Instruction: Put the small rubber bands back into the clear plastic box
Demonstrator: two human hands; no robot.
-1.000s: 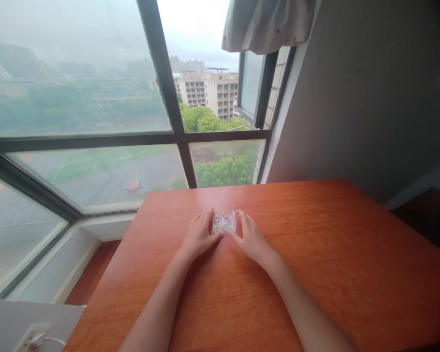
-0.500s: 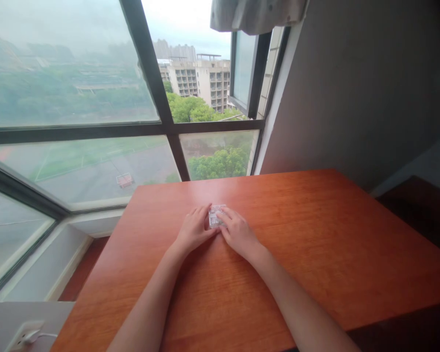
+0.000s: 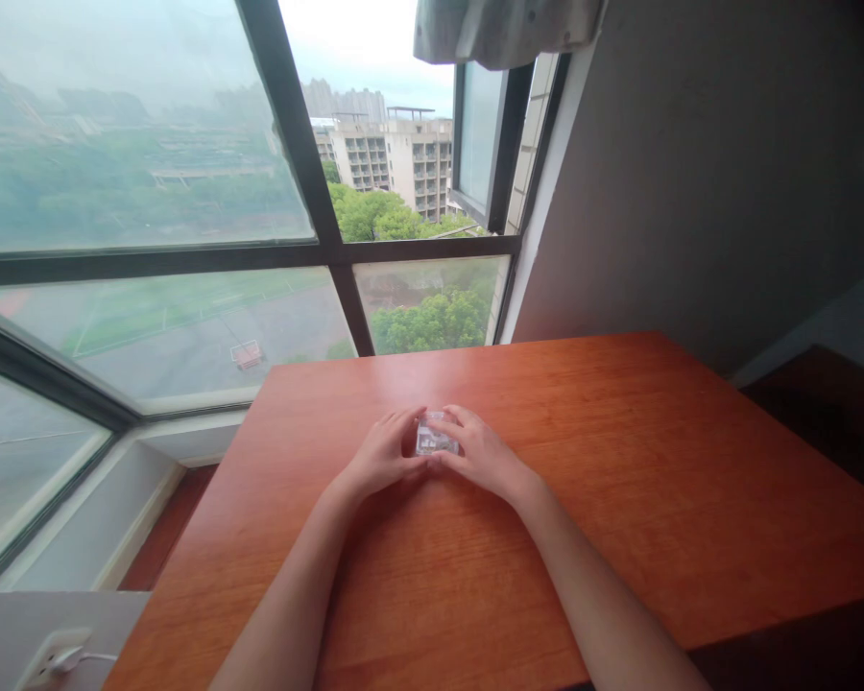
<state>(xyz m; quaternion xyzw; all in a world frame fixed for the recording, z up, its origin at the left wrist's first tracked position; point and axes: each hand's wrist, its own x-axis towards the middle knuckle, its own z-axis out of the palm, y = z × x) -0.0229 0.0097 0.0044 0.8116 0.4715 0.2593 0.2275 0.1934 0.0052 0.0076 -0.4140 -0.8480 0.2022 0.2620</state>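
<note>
A small clear plastic box (image 3: 436,438) is between my two hands, over the middle of the reddish-brown wooden table (image 3: 619,461). Some small light-coloured contents show through it, too small to name. From the left, my left hand (image 3: 387,451) curves round the box, thumb at its near edge and fingers at its far corner. My right hand (image 3: 481,449) grips it from the right, with fingers along the far side and thumb along the near side. Both thumbs almost meet at the front.
Beyond the table stands a large dark-framed window (image 3: 338,251), with one pane swung outward. A grey wall (image 3: 677,173) rises at the right. Low at the left, a plug with a white cable sits in a wall socket (image 3: 58,662). A curtain end (image 3: 504,29) hangs at the top.
My right hand has shifted slightly right, its fingers spreading from over the box to its far side. More of the box shows now, and it sits slightly farther right and nearer.
</note>
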